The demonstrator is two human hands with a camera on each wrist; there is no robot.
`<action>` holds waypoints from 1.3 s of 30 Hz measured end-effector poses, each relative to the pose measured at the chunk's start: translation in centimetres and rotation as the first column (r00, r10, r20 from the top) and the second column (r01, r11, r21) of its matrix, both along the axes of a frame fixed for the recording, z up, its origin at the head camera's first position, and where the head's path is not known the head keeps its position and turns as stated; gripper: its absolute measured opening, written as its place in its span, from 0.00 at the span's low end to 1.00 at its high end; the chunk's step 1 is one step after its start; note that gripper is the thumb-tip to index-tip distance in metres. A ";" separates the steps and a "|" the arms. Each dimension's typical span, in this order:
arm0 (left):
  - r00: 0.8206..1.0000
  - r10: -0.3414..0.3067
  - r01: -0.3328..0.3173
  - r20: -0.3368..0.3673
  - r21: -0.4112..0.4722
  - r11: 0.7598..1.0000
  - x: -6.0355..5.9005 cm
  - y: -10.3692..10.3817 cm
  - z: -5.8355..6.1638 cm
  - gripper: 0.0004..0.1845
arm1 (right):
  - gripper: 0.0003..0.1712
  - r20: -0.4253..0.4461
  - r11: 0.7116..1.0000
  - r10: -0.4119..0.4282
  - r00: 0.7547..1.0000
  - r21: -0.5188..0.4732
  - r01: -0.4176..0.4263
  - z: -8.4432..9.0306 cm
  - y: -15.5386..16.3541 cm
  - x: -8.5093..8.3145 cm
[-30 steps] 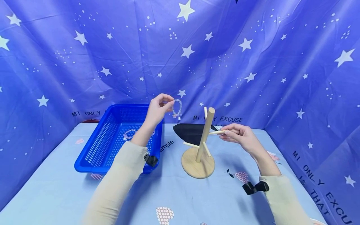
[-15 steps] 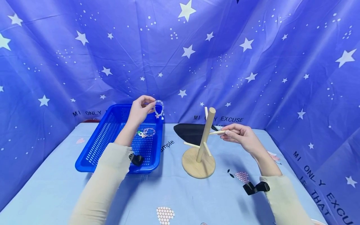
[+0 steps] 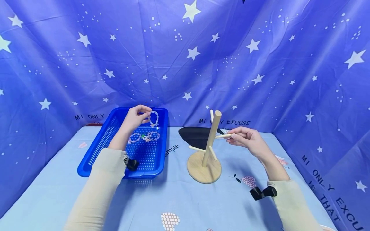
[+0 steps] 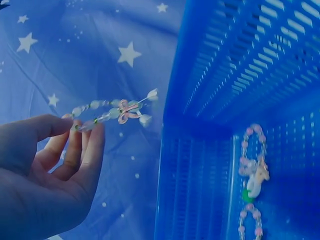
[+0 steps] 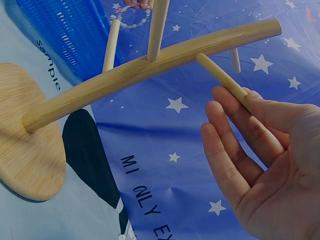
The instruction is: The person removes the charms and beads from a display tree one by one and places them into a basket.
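The left hand (image 3: 133, 118) pinches a bead bracelet (image 3: 154, 119) above the blue basket (image 3: 98, 152), where more bracelets (image 3: 144, 137) lie. The right hand (image 3: 249, 140) pinches a peg (image 3: 222, 136) of the wooden stand (image 3: 206, 154) on the desk (image 3: 185, 199).

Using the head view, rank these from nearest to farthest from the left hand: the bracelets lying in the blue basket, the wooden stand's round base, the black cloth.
1. Bracelets in the basket: just below the left hand.
2. Black cloth: right of the basket, behind the stand.
3. Stand's round base: lower right, toward the person.

Basket (image 3: 95, 162) left of stand (image 3: 204, 166), bracelets (image 3: 144, 137) inside
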State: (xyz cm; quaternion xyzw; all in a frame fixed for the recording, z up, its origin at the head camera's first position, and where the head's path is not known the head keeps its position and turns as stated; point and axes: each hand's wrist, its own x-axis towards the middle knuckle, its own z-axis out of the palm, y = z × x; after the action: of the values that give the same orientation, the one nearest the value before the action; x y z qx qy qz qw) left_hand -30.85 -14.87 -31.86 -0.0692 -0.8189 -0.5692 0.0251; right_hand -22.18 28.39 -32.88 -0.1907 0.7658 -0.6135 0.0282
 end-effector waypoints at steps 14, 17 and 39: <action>0.931 -0.233 0.293 0.281 -0.196 0.936 -0.8 -2.8 -2.1 0.13 | 0.08 0.002 1.000 -0.008 1.000 0.014 0.008 0.0 0.0 -0.1; 0.891 -0.293 0.376 0.347 -0.203 0.904 -1.0 -3.1 -2.9 0.13 | 0.08 0.001 1.000 -0.011 1.000 0.015 0.011 0.0 0.0 -0.1; 0.854 -0.193 0.381 0.484 -0.327 0.865 -0.9 -4.4 -4.1 0.13 | 0.10 0.000 0.999 -0.022 1.000 0.037 0.022 0.1 -0.1 0.1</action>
State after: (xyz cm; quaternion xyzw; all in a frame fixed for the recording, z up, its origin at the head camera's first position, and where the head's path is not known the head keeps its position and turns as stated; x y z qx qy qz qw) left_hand -31.77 -19.29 -35.97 -0.0682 -0.8840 -0.3819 -0.2607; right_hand -22.07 28.25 -32.79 -0.1817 0.7792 -0.5994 0.0253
